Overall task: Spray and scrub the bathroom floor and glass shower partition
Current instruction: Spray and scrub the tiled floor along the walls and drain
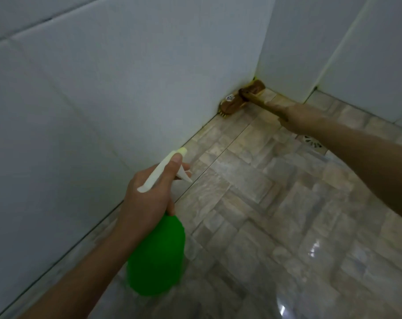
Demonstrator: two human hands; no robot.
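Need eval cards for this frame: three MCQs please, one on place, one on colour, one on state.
1. Where is the head of the brush?
A. lifted in mid-air
B. at the base of the wall, in the corner of the floor
C. inside a bucket

2. What colour is the body of the spray bottle?
A. blue
B. green
C. red

3. What is the left hand doing?
A. hanging idle
B. pressing flat on a tile
C. holding the bottle's neck

Key: 1B, the bristles meet the floor right beside the wall; 2B, the body is bright green under a white spray head; 3C, the fingers curl round the neck.
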